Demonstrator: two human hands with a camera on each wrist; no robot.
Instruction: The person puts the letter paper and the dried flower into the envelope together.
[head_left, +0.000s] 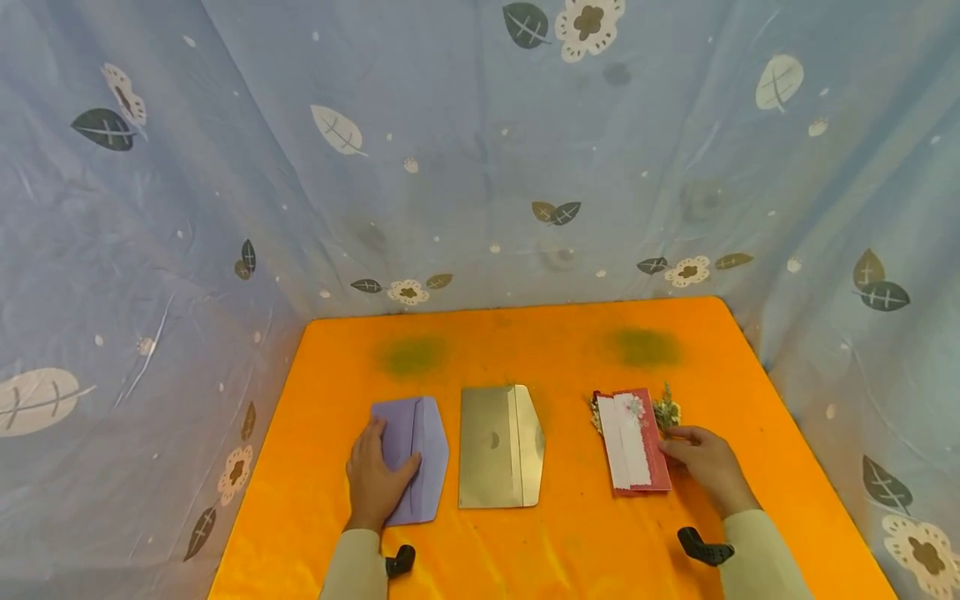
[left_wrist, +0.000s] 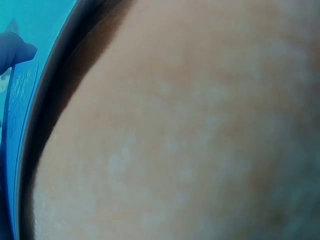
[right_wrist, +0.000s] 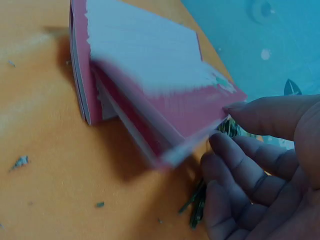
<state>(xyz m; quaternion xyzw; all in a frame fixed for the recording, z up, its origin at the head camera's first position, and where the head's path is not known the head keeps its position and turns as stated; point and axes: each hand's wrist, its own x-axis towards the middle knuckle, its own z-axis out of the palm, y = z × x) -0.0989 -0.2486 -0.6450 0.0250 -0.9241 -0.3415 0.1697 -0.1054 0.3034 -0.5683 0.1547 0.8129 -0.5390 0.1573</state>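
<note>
My left hand (head_left: 378, 479) rests on a purple envelope (head_left: 427, 450), fingers along its left side and thumb over the fold. In the left wrist view blurred skin fills most of the picture, with a thumb (left_wrist: 17, 52) over the envelope at far left. My right hand (head_left: 708, 462) pinches the right edge of a red and white folded greeting card (head_left: 626, 446) between thumb and fingers. The right wrist view shows the card (right_wrist: 195, 112) partly unfolded, its lifted panel blurred. Small dried flowers (head_left: 666, 412) stick out behind it, with green stems (right_wrist: 197, 207) beneath the fingers.
A gold envelope (head_left: 487, 450), flap on its right, lies between the purple envelope and the card. All are on an orange-covered table (head_left: 517, 342) with two dark green patches. Blue patterned curtains (head_left: 465, 150) enclose its back and sides. Tiny plant bits (right_wrist: 21, 161) dot the cloth.
</note>
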